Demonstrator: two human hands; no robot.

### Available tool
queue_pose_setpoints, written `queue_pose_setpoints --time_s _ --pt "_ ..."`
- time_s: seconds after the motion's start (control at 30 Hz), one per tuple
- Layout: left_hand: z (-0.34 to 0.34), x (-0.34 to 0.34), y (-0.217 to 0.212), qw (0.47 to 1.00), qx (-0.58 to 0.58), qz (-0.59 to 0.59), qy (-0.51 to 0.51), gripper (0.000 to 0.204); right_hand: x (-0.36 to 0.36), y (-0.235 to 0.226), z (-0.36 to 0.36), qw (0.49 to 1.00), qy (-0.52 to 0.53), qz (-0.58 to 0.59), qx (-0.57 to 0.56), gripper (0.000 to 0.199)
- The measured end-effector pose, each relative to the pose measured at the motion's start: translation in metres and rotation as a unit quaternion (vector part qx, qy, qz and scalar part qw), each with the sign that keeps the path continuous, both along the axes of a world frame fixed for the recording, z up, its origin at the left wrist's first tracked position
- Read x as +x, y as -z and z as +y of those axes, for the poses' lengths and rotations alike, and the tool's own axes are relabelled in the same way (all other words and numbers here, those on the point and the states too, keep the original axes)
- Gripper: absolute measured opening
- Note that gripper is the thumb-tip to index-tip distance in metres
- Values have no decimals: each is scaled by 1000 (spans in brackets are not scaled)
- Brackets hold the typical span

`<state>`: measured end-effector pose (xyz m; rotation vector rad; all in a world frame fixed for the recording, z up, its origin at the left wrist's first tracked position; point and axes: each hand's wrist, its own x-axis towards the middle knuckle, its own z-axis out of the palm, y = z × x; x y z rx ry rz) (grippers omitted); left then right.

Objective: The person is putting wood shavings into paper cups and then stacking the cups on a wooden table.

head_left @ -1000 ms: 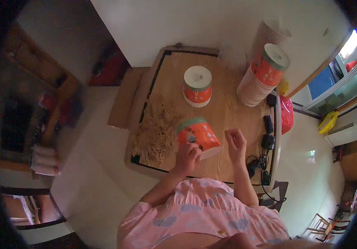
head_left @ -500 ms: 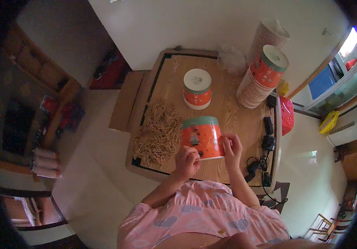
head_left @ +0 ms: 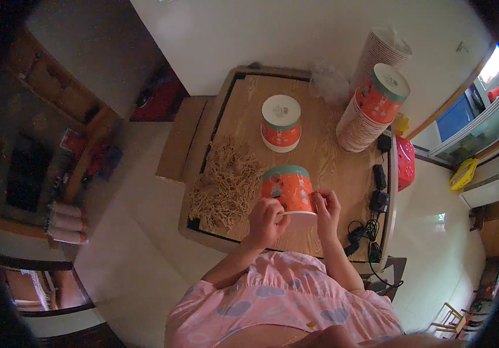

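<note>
Between my hands is an orange paper bucket (head_left: 287,188) with a green band at its far end and a white rim toward me, tilted above the table. My left hand (head_left: 265,223) is closed on its near left edge. My right hand (head_left: 326,209) pinches its right side near the rim; anything small between those fingers is hidden. Left of the bucket lies a tangled heap of tan cords (head_left: 226,185). Beyond it a matching bucket (head_left: 281,130) stands with its white round end up and a thin cord across its side.
At the table's (head_left: 325,156) right stands a leaning stack of paper buckets (head_left: 362,124), an orange one (head_left: 382,95) on top. Another tall stack (head_left: 380,52) rises behind. Clear plastic (head_left: 329,84) lies at the back. Black adapters (head_left: 379,200) and cables (head_left: 370,229) line the right edge.
The held bucket has turned a little, so its printed side differs and more white shows at the near rim. Both hands keep their hold. The whole view has shifted slightly.
</note>
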<state>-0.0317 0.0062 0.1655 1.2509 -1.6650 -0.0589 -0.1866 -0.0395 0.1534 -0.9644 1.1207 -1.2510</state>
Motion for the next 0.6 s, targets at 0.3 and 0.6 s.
queue_pose_setpoints --time_s 0.3,0.6 --pt "-7 -4 21 999 36 28 -11 26 -4 23 -6 1000 6 3 0 7" --pt "-5 -6 21 998 60 8 -23 26 -3 21 -5 1000 -2 20 2 7"
